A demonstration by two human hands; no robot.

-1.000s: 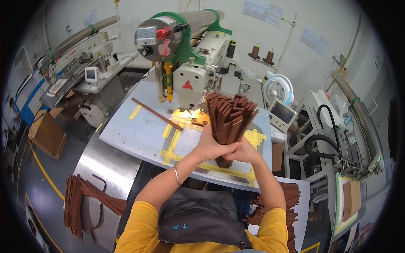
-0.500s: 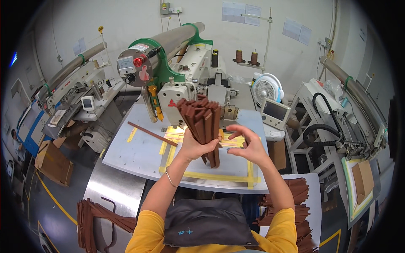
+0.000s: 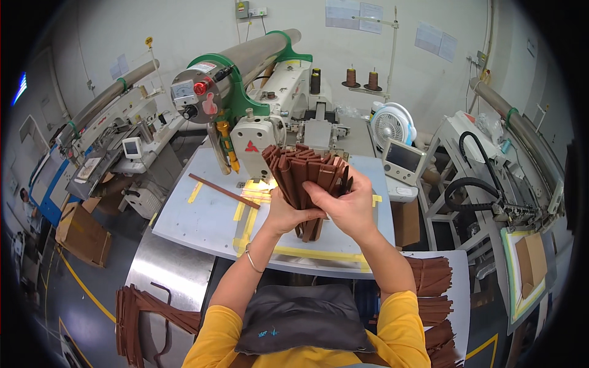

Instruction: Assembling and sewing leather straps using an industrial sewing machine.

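A thick bundle of reddish-brown strips (image 3: 299, 170) stands roughly upright between my hands, its many ends fanned at the top. My left hand (image 3: 287, 211) wraps its lower left side, thumb across the front. On the right side my right hand (image 3: 345, 205) grips the upper part, thumb pressed on the front strips; its other fingers are mostly hidden behind. Below the bundle lies the pale sewing table (image 3: 178, 214), marked with yellow tape. One loose brown strip (image 3: 224, 190) rests on it to the left of my hands.
Just beyond the bundle stands a white sewing machine (image 3: 253, 142) with a large metal cylinder (image 3: 257, 55) above. A control screen (image 3: 403, 158) and a white fan (image 3: 390, 126) are at the right. More brown strips lie in piles at lower left (image 3: 132, 328) and lower right (image 3: 432, 310).
My right hand has moved left from beside the bundle and closed on it. The strips have spread wider at the top. My left hand keeps its hold.
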